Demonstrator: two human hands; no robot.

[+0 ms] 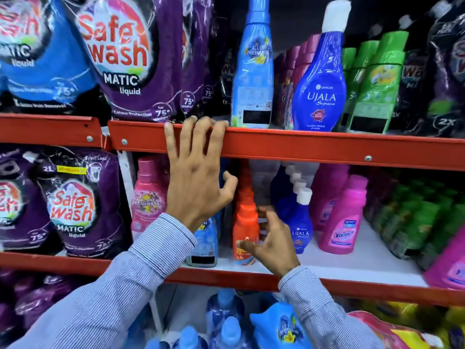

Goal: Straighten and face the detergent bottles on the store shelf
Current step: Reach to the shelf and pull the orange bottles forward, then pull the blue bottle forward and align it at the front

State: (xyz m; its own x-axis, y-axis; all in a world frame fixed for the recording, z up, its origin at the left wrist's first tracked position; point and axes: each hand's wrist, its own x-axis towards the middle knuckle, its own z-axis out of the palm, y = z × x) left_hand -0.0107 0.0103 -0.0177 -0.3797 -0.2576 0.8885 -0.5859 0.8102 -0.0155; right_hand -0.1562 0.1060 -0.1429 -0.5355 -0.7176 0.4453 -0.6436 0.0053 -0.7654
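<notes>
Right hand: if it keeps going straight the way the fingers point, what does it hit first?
Most likely the red bottle on the middle shelf. The right hand is open, its fingers curled around the bottle's right side, thumb near the label. Whether they already touch is unclear. The dark blue Ujala bottle stands just to the right.

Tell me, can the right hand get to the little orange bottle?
Probably yes. The right hand is open right beside the orange bottle at the front of the middle shelf, fingers curled toward it, with nothing between them. The left hand is up on the shelf edge above.
</notes>
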